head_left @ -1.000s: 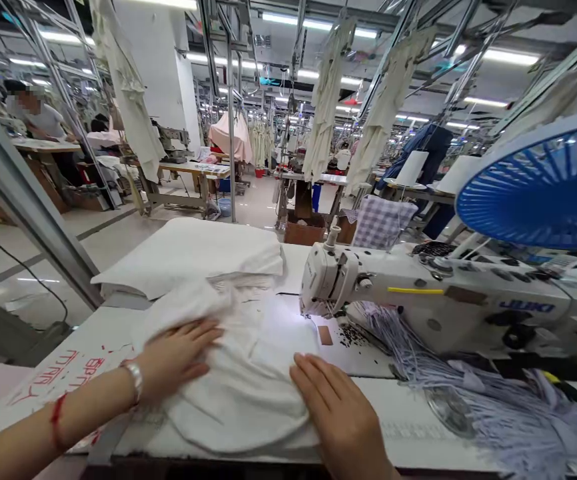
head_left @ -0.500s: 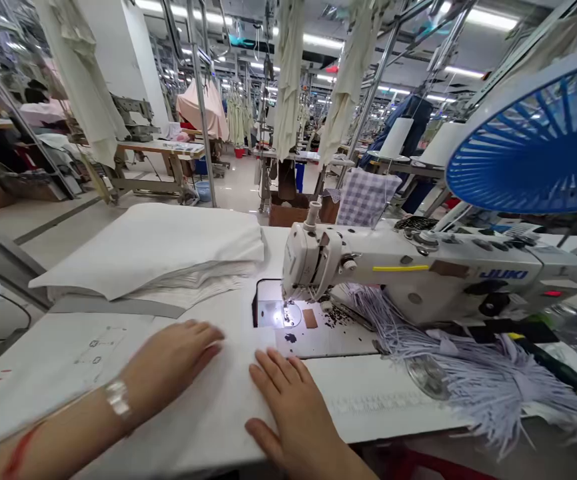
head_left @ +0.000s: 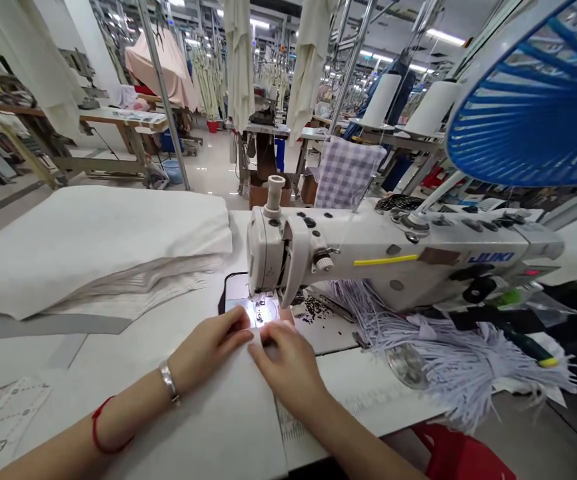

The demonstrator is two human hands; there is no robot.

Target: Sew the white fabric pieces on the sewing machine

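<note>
white cloth (head_left: 208, 413) on sewing table (head_left: 348, 393) | folded stack (head_left: 93, 247) | factory floor (head_left: 208, 167) beyond

Garment factory floor, with a JUKI sewing machine (head_left: 368, 257), rows of work tables (head_left: 118, 119) and hanging pale garments (head_left: 240, 60)

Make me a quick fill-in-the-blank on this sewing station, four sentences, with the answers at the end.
The name printed on the sewing machine reads ____.
The left hand has a silver bangle and a string coloured ____ at its wrist.
The right hand rests on fabric coloured ____.
A stack of folded fabric lies to the ____ of the machine in this view.

Missing words: JUKI; red; white; left.
</note>
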